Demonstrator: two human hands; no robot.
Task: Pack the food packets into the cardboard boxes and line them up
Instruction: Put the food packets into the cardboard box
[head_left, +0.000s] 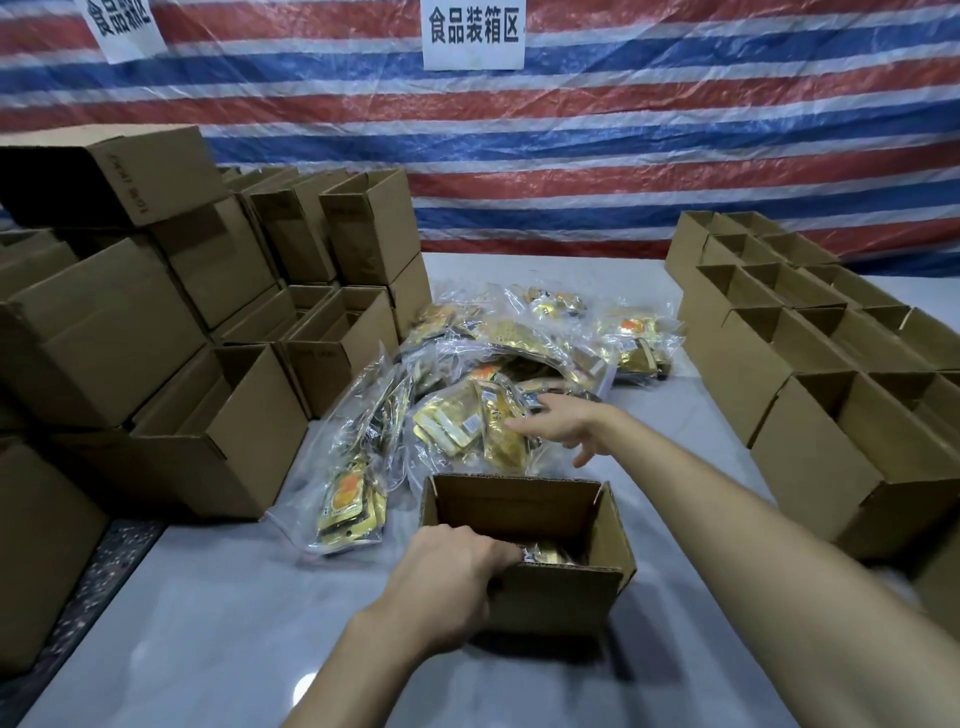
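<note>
Head view: two hands, one open cardboard box (550, 597), one heap of food packets (498, 358).
The left hand (452, 577) has its grip closed over the box's near rim, fingers inside by the gold packets (545, 552) lying there. The right hand (558, 423), grip open and fingers spread, is on the heap at 12 o'clock of the box on the table (234, 623). Stacked boxes (104, 338) stand at 9 o'clock and lined-up open boxes (831, 467) at 3 o'clock; neither group can be counted surely.
</note>
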